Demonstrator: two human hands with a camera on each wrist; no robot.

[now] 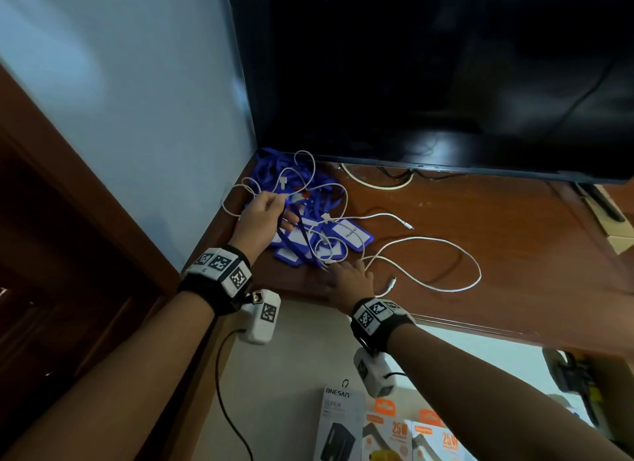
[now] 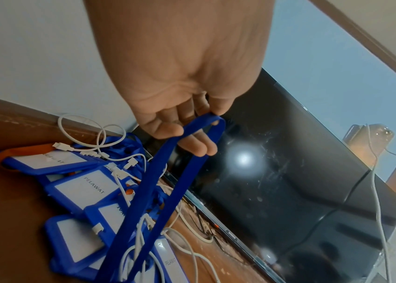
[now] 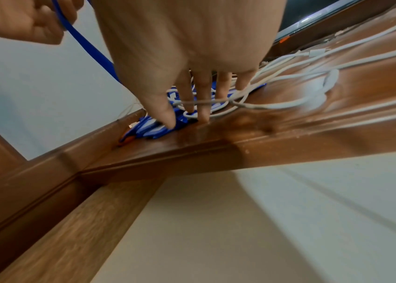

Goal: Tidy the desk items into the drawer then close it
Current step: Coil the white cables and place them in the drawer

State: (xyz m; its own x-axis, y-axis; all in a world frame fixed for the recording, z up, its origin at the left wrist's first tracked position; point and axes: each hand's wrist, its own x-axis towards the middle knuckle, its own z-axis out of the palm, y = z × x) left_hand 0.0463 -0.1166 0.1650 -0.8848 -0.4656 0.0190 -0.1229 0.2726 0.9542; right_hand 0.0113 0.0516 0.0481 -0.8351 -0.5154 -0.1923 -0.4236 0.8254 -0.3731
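Nearest me, below the counter's edge, I see boxed chargers (image 1: 387, 429) lying in a pale space under my right forearm; I cannot tell whether that is the drawer. Just past them my right hand (image 1: 348, 277) reaches over the front lip of the wooden counter (image 1: 497, 227), fingers (image 3: 203, 103) straight and slightly spread, their tips pressing down on the near edge of the badge pile, with a thin white cable (image 1: 442, 271) looping away to its right. Under and beyond those fingertips lie the blue badge holders (image 1: 353, 235), stacked and overlapping, white cards showing the word PELAWAT, tangled with more white charging leads. To the left of my right hand and further in, my left hand (image 1: 262, 216) is raised above the pile, fingers curled round a blue lanyard strap (image 2: 167, 183) that runs taut down from the hand into the heap. Beyond the left hand the rest of the lanyards bunch into the corner against the pale wall (image 1: 137, 100). Farthest back, to the right of both hands, stands a dark screen (image 1: 429, 76), its lower edge just above the counter.
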